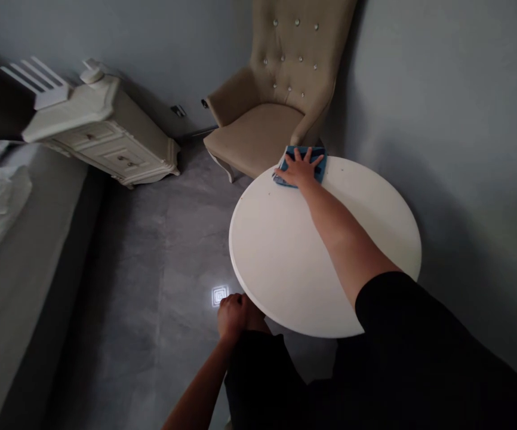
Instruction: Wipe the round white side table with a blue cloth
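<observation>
My right hand (301,170) lies flat with fingers spread, pressing a folded blue cloth (320,156) with dark patterning against a round white table (280,251). The cloth is at the table's far edge, close to the chair's armrest, and the hand covers its middle. My right arm reaches across the tabletop. Lower down, my left hand (232,316) is closed with its fingers curled, against my bent knee beside the table's near left edge. Whatever those fingers may hold is hidden.
Behind the table stands a beige tufted armchair (258,128). A white nightstand (119,140) is by the wall, carrying a white slatted object (48,86) and a small white item (92,73). A bed (25,239) runs along the left. Small dark specks dot the tabletop.
</observation>
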`<state>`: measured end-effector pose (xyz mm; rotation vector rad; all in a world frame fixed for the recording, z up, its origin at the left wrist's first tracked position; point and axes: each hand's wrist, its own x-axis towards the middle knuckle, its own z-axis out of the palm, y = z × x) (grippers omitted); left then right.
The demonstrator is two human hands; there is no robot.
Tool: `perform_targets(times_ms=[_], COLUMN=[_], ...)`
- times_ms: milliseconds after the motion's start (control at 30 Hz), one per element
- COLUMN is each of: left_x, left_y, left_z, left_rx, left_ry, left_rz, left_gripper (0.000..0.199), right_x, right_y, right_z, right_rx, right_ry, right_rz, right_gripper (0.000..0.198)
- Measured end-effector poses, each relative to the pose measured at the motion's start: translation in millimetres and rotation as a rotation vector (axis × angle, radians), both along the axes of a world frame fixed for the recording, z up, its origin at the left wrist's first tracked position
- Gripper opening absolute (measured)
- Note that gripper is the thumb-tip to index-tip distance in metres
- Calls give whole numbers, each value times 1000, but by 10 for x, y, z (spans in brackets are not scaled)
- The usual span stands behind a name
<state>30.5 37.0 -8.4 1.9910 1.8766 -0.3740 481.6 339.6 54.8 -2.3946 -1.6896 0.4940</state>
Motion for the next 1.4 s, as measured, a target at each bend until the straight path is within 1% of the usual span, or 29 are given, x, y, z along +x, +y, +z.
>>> perform_targets(times_ms=[100, 167, 233, 333, 433, 500, 567, 667, 733, 800, 867, 933, 1000, 1067, 1167, 1267, 1400], left_x=[25, 46, 66, 96, 123, 139, 153, 169, 177, 183, 183, 177, 163, 143, 102, 37, -84], left_y=[5, -8, -30, -74, -121, -154, -186, -229, -257, -288, -321, -354, -382, -401, -414, -412, -394], left_z=[11, 20, 34, 69, 110, 122, 116, 91, 89, 106, 132, 149, 142, 113, 71, 68, 88], left_rx=[-20, -26, -22, -12, 1, 19, 30, 24, 15, 11, 10, 16, 30, 53, 85, 83, 17], left_ry=[0, 4, 2, -10, -40, -52, -46, -35, -49, -68, -80, -90, -101, -110, -110, -93, -136], left_rz=[-8, -17, -22, -17, -17, -24, -37, -50, -57, -61, -58, -59, -56, -52, -53, -37, -42], left_gripper=[47, 48, 49, 49, 46, 45, 48, 51, 52, 52, 53, 54, 52, 48, 44, 43, 35], right_x=[703, 1123, 1455, 1745, 1808, 1751, 1620, 1271, 935, 524, 59, -432, -919, -1373, -1941, -2356, -2746], right_y=[-299, -638, -1063, -1788, -2524, -2987, -3422, -4019, -4379, -4700, -4970, -5173, -5292, -5311, -5117, -4669, -3832], right_z=[0, 51, 138, 268, 327, 331, 322, 300, 282, 264, 251, 249, 261, 285, 338, 389, 406], right_rx=[-7, -38, -86, -117, -80, -62, -68, -79, -45, -5, 20, 44, 65, 72, 77, 85, 117], right_ry=[-37, -57, -58, -45, -55, -66, -95, -167, -217, -266, -311, -334, -329, -297, -213, -120, -24], right_rz=[-91, -154, -232, -341, -378, -396, -427, -455, -435, -396, -346, -262, -135, 11, 226, 392, 532], right_gripper=[107, 111, 114, 114, 112, 110, 107, 104, 101, 95, 90, 86, 84, 83, 85, 85, 83])
